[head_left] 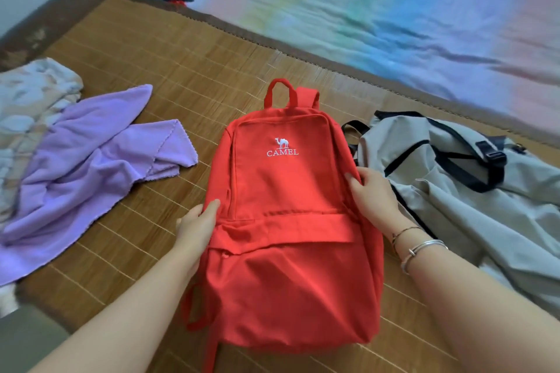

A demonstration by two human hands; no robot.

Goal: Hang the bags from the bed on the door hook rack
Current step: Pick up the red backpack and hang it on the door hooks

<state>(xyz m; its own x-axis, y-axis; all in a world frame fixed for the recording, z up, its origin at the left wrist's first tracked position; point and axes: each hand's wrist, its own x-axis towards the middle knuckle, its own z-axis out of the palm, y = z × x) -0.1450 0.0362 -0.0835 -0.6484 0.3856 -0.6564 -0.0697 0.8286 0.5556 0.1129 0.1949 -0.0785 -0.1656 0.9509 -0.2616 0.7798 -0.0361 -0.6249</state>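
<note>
The red Camel backpack (288,221) lies flat on the bamboo mat (188,70) of the bed, front panel up, right in front of me. Its long axis runs straight away from me: the base is nearest my body, and the top carry loop (279,91) points toward the far side of the bed, beyond both my hands.

My left hand (197,225) is on the bag's left edge about midway up, fingers curled around the side seam in a loose pinch of the fabric. My right hand (372,194) holds the opposite edge a little higher, thumb on top and fingers tucked under the side, closed on the cloth. So I have the bag by its two flanks, not by anything that could go over a hook.

That is what the next move turns on, I think: the loop sits at the far end of the bag, roughly centred between my hands, slightly nearer my right because that hand is further up the side. I would either slide a hand forward to it or lift the bag by its sides and regrip.

The grey backpack (454,179) with black straps lies just beside my right hand, untouched. A purple towel (91,160) sits well off to the left. The door hook rack is not in view.
</note>
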